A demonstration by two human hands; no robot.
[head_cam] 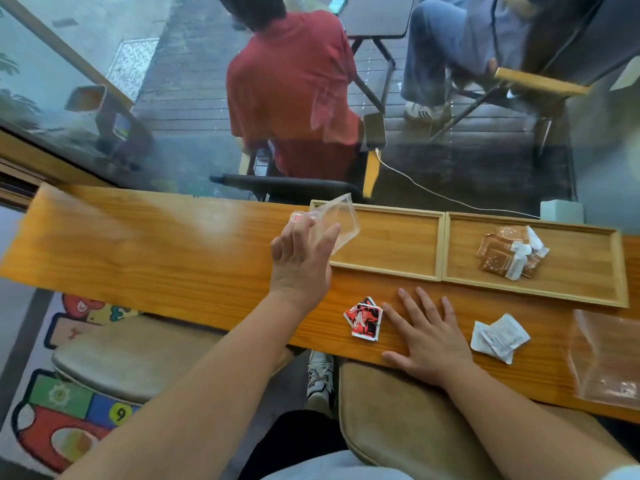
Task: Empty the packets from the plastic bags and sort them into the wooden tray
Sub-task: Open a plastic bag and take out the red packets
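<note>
My left hand [300, 258] holds a clear empty plastic bag [337, 221] above the left end of the wooden tray [444, 242]. The tray has two compartments: the left one holds nothing, the right one holds a pile of brown packets [509, 251]. My right hand [428, 336] lies flat on the wooden counter, fingers spread, nothing in it. A small stack of red and black packets [364, 318] lies just left of its fingers. Several white packets [498, 337] lie to its right.
Another clear plastic bag [607, 362] lies on the counter [138, 244] at the far right. A glass window runs behind the counter, with seated people outside. Padded stools stand under the counter's near edge.
</note>
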